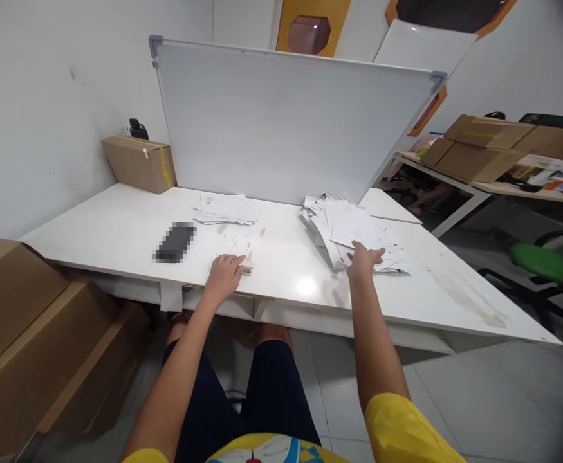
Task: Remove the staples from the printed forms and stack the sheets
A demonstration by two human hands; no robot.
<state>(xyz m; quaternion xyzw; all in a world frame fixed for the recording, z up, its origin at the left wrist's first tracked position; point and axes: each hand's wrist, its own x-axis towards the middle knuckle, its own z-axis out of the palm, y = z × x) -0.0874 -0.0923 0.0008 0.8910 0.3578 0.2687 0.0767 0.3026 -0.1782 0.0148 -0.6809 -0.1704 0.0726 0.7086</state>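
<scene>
My left hand (224, 275) is low over the front of the white table, its fingers curled against a small cream-coloured block (247, 265) with a darker lower edge; its exact kind is too small to tell. Dark smudges mark the tabletop just behind it. On the right, my right hand (363, 260) reaches to the near edge of a large, messy pile of paper sheets (320, 228). Its thumb and fingers are spread apart, touching or just above the top white sheet (353, 225). A smaller paper stack (226, 210) lies behind my left hand.
A pixelated dark object (174, 243) lies left on the white table (281, 247). A whiteboard (271, 122) stands along the back, beside a cardboard box (139, 162). Large cartons (44, 341) crowd the left floor. A green chair (551, 263) and box-laden desk (484, 186) are right.
</scene>
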